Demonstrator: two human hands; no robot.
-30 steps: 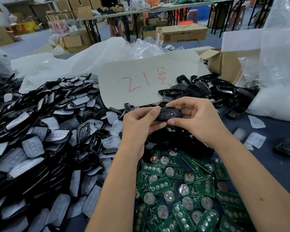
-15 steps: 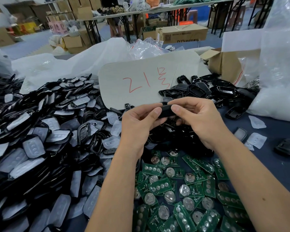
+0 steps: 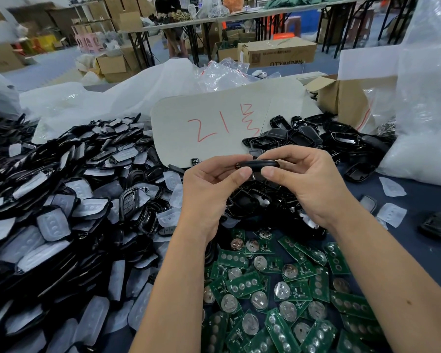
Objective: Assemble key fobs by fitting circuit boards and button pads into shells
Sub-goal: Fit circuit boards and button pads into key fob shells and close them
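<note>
While my left hand [image 3: 209, 189] and right hand [image 3: 308, 184] are both pinching the black key fob shell [image 3: 259, 164] edge-on between them, I am judging this the closing step. Next I am expecting an even squeeze, before reaching for the circuit boards [image 3: 278, 284] lying below both hands.

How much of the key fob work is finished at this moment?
Done: no finished pile can be told apart. In hand: the left hand and right hand pinch one black fob shell, seen edge-on. Left: many loose shells and green circuit boards remain.

Two hands, left hand [image 3: 209, 189] and right hand [image 3: 308, 184], share one black key fob shell [image 3: 259, 164]. Green circuit boards [image 3: 278, 289] at five o'clock: dozens. Button-pad shells [image 3: 61, 212] at nine o'clock: too many to count. One cardboard sign [image 3: 227, 128] at twelve o'clock.
</note>
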